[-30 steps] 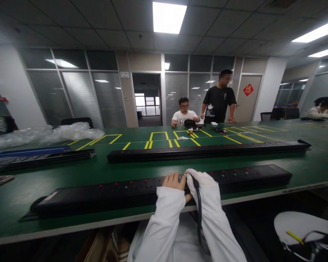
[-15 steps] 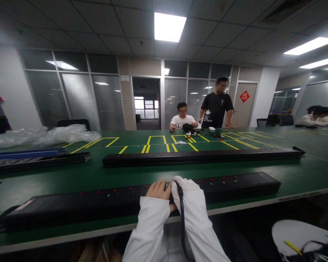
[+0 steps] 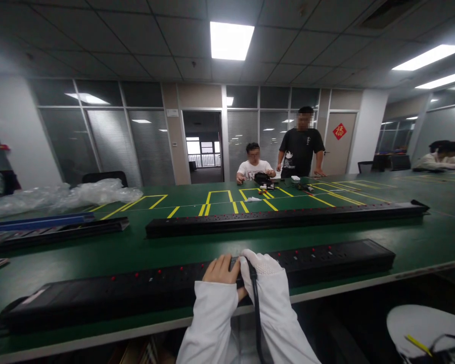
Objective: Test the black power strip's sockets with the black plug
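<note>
A long black power strip (image 3: 125, 290) with a row of red switches lies along the near edge of the green table. My bare left hand (image 3: 222, 270) is curled over the strip's middle, fingers across its top, thumb side towards the other hand. Close against it, my right hand (image 3: 263, 264), in a white glove, is closed at the same spot on the strip. A black cord (image 3: 256, 308) comes out of the right hand's grip and hangs down over the sleeve. The cord's end is hidden under the glove.
A second long power strip (image 3: 284, 218) lies farther back, parallel. At left are plastic wrap (image 3: 94, 194) and blue and black channels (image 3: 41, 222). Across the table sits a person in white (image 3: 255, 169); another in black (image 3: 302, 146) stands beside. A white chair (image 3: 413, 323) is at lower right.
The camera view has shifted slightly. Both hands stay together at the same place on the near strip, and the cord still hangs from the right one.
</note>
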The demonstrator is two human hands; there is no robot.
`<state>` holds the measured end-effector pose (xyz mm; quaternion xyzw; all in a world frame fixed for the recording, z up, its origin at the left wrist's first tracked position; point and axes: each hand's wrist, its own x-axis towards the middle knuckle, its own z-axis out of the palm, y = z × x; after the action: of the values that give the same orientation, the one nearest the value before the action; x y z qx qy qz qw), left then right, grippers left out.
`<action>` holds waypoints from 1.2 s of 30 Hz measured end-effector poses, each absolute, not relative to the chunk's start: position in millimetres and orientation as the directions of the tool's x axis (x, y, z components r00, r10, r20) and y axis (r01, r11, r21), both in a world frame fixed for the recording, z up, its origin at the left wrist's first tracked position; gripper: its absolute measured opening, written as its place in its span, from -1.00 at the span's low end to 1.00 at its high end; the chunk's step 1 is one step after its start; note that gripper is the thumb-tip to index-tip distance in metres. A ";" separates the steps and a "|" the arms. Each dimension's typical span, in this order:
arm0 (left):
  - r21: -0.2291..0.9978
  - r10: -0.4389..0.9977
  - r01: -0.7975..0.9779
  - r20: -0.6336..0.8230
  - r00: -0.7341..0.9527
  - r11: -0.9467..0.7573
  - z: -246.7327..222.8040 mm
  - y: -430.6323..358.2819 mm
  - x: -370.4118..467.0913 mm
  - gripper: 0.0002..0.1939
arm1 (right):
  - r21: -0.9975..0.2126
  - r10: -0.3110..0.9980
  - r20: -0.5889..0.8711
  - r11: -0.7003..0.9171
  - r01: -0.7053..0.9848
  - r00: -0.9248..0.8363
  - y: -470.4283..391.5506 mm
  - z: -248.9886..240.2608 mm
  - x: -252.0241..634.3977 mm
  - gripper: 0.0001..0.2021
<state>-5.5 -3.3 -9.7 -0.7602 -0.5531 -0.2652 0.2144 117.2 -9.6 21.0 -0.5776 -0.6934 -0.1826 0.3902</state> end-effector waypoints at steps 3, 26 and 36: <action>-0.041 0.739 0.956 0.626 0.251 -0.291 -5.1 -6.5 -5.7 -0.46 | -0.223 0.691 0.722 0.276 0.935 -0.031 -10.9 21.8 117.7 -0.76; -0.066 0.683 0.952 0.682 0.263 -0.300 -14.6 0.4 -8.6 -0.46 | -0.256 0.707 0.707 0.281 0.925 -0.020 -11.0 21.2 117.1 -0.75; -0.028 0.677 0.952 0.697 0.236 -0.304 -14.2 -1.6 -6.1 -0.47 | -0.221 0.708 0.706 0.256 0.941 -0.026 -9.2 19.0 117.3 -0.75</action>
<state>-6.1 -1.6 -14.2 -0.7512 -0.5421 -0.2964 0.2324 117.3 -9.2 19.0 -0.5896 -0.6991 -0.1566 0.3730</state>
